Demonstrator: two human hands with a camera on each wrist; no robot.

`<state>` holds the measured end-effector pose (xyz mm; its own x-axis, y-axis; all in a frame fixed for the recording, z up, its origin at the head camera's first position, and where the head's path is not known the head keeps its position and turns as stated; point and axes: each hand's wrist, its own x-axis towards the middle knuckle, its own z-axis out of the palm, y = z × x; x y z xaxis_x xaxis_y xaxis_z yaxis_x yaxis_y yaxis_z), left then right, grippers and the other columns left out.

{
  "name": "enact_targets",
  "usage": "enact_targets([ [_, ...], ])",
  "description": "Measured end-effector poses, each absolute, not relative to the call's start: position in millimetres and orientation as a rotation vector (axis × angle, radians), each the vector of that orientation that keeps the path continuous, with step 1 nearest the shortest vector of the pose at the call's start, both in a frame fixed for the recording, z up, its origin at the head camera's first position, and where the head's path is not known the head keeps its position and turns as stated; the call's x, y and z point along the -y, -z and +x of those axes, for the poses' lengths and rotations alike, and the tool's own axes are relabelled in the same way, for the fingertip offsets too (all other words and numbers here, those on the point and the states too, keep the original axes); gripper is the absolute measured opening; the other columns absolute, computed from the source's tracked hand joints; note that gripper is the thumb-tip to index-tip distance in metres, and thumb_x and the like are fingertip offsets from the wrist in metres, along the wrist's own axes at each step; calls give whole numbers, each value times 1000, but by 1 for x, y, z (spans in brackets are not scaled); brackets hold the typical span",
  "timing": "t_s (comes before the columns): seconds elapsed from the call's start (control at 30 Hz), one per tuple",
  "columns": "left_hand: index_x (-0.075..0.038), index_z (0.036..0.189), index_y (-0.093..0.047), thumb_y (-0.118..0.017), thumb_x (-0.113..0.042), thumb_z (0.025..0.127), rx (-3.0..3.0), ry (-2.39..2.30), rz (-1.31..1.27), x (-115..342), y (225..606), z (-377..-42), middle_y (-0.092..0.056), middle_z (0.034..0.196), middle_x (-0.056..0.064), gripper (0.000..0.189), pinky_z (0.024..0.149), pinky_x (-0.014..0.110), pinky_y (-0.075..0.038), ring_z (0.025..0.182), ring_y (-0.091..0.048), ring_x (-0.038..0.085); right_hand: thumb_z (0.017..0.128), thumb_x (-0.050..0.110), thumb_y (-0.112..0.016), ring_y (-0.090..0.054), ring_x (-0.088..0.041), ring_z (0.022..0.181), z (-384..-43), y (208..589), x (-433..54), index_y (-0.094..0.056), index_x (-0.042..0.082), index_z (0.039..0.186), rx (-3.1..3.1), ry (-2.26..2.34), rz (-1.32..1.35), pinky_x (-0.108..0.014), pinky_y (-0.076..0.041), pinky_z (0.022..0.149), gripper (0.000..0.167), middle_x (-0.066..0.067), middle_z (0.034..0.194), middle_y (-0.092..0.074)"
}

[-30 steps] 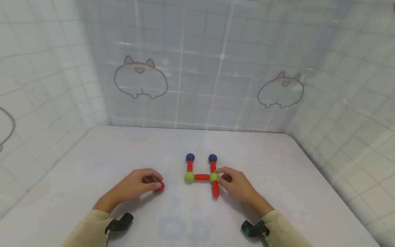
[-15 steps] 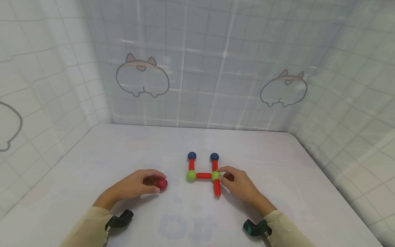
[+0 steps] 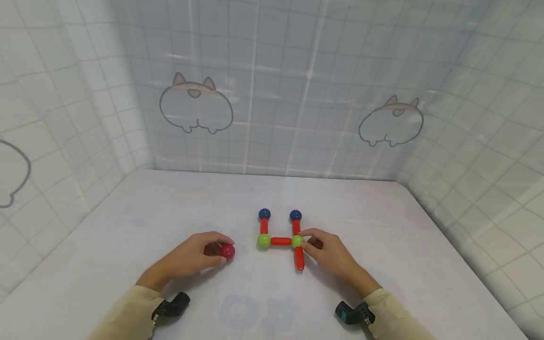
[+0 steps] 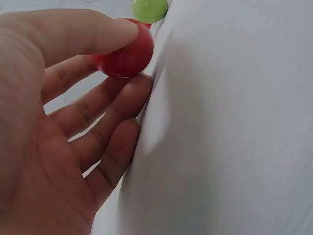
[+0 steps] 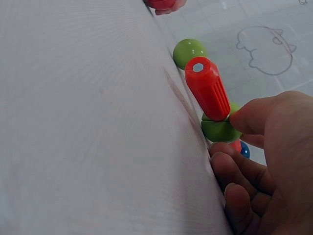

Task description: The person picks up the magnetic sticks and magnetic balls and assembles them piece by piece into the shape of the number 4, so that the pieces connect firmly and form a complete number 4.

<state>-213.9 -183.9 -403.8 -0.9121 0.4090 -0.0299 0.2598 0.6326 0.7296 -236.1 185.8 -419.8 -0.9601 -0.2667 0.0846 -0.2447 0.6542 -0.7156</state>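
Observation:
Between thumb and fingers, my left hand (image 3: 191,257) pinches a red ball (image 3: 227,251) just left of a ball-and-stick figure lying on the table. My right hand (image 3: 329,252) holds the figure's right green ball (image 3: 297,242) by its side. A red rod (image 3: 281,241) links it to the left green ball (image 3: 264,241). Further red rods run back from both green balls to two blue balls (image 3: 264,214). Another red rod (image 3: 299,259) points toward me from the right green ball; the right wrist view shows a round silvery spot on its free end (image 5: 198,67). The red ball is apart from the figure.
The white table (image 3: 361,208) is enclosed by grid-patterned curtain walls (image 3: 280,118) at the back and both sides, with cartoon animal drawings. Dark devices (image 3: 172,305) are strapped at both wrists, over pale sleeves.
My left hand has moved right with the red ball, narrowing the distance to the left green ball. My right hand keeps its hold on the figure. The head view has shifted slightly.

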Motion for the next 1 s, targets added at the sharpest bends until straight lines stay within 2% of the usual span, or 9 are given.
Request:
enact_targets([
  [0.43, -18, 119, -62, -76, -18, 88, -2522, -1287, 586, 161, 400, -207, -65, 110, -3, 34, 82, 28, -54, 102, -60, 21, 95, 22, -71, -58, -16, 79, -236, 417, -188, -68, 26, 125, -2811, 1231, -438, -30, -54, 64, 31, 8, 85, -63],
  [0.7, -17, 117, -61, -78, -23, 87, -2498, -1332, 530, 149, 400, -205, -66, 106, -2, 34, 81, 31, -55, 99, -61, 21, 95, 22, -71, -58, -17, 78, -238, 418, -189, -68, 22, 126, -2780, 1255, -467, -30, -54, 63, 31, 6, 85, -64],
  [1.0, -19, 119, -62, -77, -27, 89, -2475, -1414, 465, 137, 405, -204, -67, 108, -2, 34, 81, 36, -55, 100, -63, 21, 95, 23, -71, -58, -17, 80, -236, 420, -187, -68, 25, 126, -2790, 1238, -450, -30, -54, 64, 32, 6, 87, -64],
])
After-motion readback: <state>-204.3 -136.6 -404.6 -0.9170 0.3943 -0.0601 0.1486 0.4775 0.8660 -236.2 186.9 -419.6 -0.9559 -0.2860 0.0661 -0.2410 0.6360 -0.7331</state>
